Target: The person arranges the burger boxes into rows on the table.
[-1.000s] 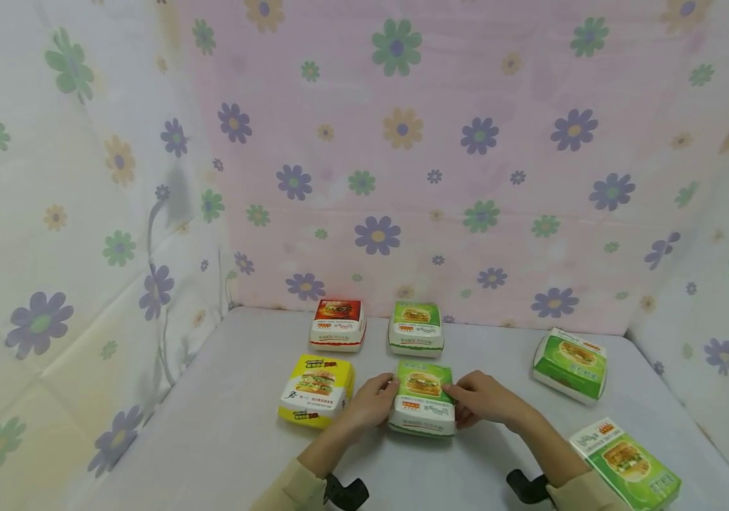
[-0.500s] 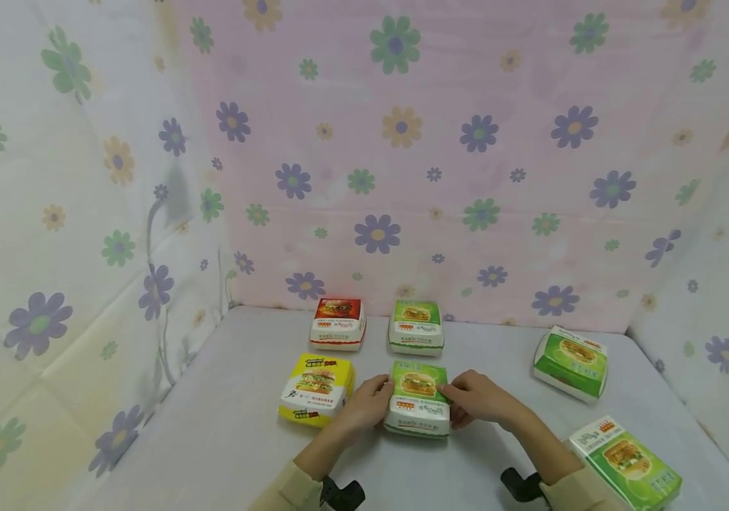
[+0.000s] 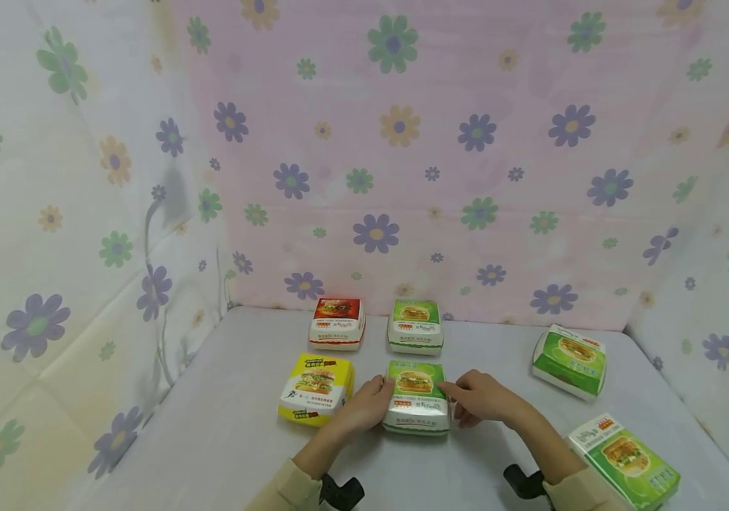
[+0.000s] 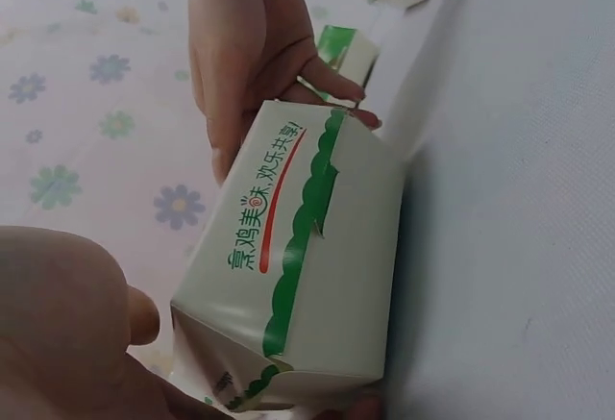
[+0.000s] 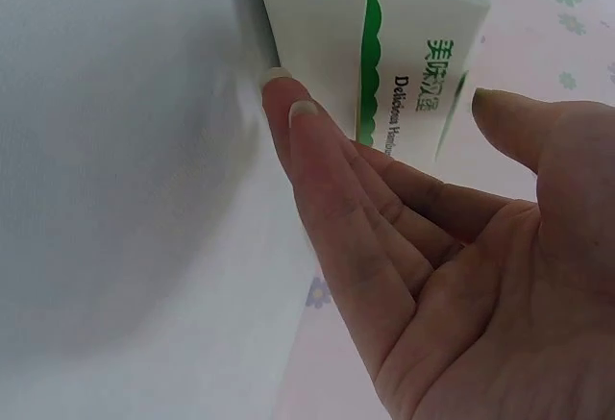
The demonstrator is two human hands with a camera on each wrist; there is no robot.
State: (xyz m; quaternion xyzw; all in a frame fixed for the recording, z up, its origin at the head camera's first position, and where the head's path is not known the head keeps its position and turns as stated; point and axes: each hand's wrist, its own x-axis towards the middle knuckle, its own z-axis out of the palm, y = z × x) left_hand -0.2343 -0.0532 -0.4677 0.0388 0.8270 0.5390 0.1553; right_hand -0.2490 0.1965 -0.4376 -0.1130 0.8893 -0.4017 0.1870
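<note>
Both hands, the left hand (image 3: 369, 406) and right hand (image 3: 480, 399), press straight fingers against the sides of the green box (image 3: 417, 397) on the table (image 3: 223, 440), completing a 2-by-2 block beside the yellow box (image 3: 316, 389), while 2 boxes (image 3: 570, 360) at right look unsorted.

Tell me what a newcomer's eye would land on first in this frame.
Probably the two hands, left hand and right hand, pressed against either side of a green burger box at the table's near centre. Next, the bright yellow box just to its left, with a red box and another green box behind, all against flowered cloth walls.
</note>
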